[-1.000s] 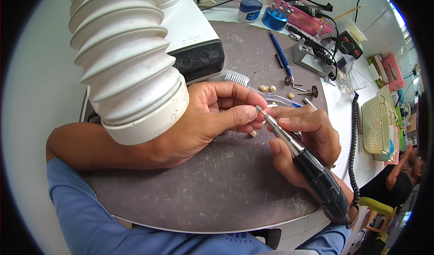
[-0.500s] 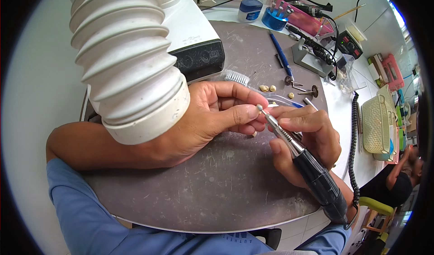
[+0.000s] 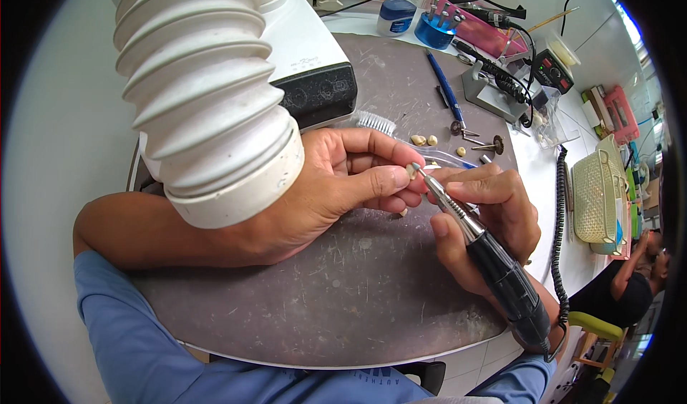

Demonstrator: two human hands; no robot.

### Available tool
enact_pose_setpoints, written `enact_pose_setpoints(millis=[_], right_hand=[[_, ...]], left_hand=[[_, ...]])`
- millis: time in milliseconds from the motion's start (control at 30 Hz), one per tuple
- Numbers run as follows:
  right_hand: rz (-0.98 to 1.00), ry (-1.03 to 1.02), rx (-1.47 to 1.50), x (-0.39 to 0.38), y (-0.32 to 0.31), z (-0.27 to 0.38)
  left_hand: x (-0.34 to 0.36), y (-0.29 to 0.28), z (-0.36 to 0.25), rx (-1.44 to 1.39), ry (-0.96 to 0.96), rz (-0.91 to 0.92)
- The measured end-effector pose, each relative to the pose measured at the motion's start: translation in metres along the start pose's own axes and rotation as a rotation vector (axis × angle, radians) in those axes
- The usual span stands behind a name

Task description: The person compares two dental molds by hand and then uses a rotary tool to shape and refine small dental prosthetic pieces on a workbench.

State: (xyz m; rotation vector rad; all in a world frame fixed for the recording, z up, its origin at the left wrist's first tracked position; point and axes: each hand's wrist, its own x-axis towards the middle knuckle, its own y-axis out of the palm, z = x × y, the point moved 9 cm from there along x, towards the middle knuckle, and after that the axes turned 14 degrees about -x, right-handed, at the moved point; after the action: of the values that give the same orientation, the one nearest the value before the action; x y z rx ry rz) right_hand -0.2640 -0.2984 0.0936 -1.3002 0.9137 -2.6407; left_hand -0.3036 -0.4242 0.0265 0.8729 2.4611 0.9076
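Observation:
My left hand [image 3: 336, 182] pinches a small cream dental crown [image 3: 411, 171] between thumb and forefinger, its other fingers curled behind. In my right hand [image 3: 501, 203] lies a black and silver rotary handpiece [image 3: 507, 279], gripped like a pen and slanting up to the left. Its small grey bit [image 3: 417, 167] is at the crown; whether they touch I cannot tell. Just below my left fingertips, another small cream piece [image 3: 403, 213] is partly hidden. Beyond my hands lie several loose tooth-shaped pieces [image 3: 418, 140] and a clear-handled brush [image 3: 376, 123].
A ribbed white hose [image 3: 207, 118] hangs over my left forearm, beside a white and black box [image 3: 315, 67]. Wheel-tipped burs [image 3: 494, 145], a blue pen [image 3: 445, 82] and a blue bur stand [image 3: 435, 30] are farther back. A coiled cord [image 3: 559, 239] runs down at right, near a basket [image 3: 597, 196].
The handpiece's bit has shifted slightly right, and more of the crown shows between my left fingertips. My right thumb has moved a little. My left hand is nearly still.

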Motion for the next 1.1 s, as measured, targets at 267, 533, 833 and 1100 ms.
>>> enact_pose_setpoints(millis=[267, 533, 833, 1100], right_hand=[[-0.005, 0.021, 0.000, 0.000, -0.001, -0.002], [-0.006, 0.005, -0.014, -0.002, -0.001, -0.001], [0.149, -0.013, -0.032, -0.005, 0.004, 0.002], [0.070, -0.013, -0.037, -0.003, -0.001, 0.001]], left_hand=[[0.001, -0.001, 0.001, -0.009, 0.004, 0.013], [0.001, 0.001, 0.001, -0.014, 0.000, 0.019], [0.001, 0.001, 0.001, 0.003, 0.006, 0.012], [0.001, 0.002, 0.001, -0.009, -0.014, 0.019]])
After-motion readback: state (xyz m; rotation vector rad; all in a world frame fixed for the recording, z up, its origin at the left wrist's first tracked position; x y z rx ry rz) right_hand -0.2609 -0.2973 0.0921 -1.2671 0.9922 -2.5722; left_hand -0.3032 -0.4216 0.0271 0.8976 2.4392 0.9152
